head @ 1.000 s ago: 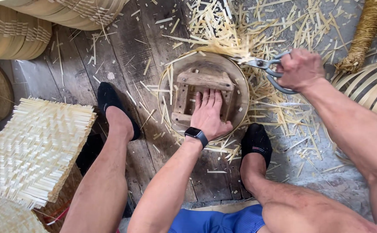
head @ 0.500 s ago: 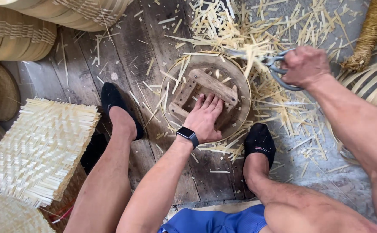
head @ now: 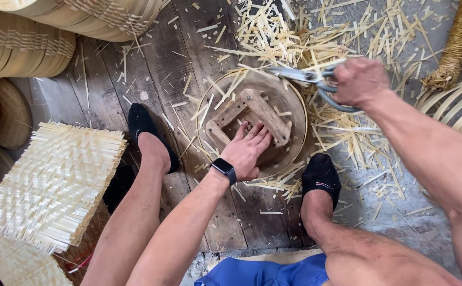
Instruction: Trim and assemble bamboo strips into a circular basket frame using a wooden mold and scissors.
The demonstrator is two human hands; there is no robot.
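Observation:
A round bamboo tray [head: 294, 114] lies on the floor between my feet, with a square wooden frame [head: 265, 114] pressed onto it. My left hand [head: 248, 151], with a black watch on its wrist, rests flat on the frame's near side, fingers spread. My right hand [head: 359, 80] grips the handles of metal shears [head: 301, 76], whose blades point left at the tray's far rim, where strip ends stick out.
Cut bamboo strips [head: 315, 37] litter the floor beyond and right of the tray. Woven bamboo mats [head: 51, 180] are stacked at the left. Stacked round bamboo trays [head: 24, 47] stand at the upper left, and bamboo hoops [head: 456, 111] lie at the right.
The tray and wooden frame have turned under my left hand. The shears have shifted along the tray's far rim.

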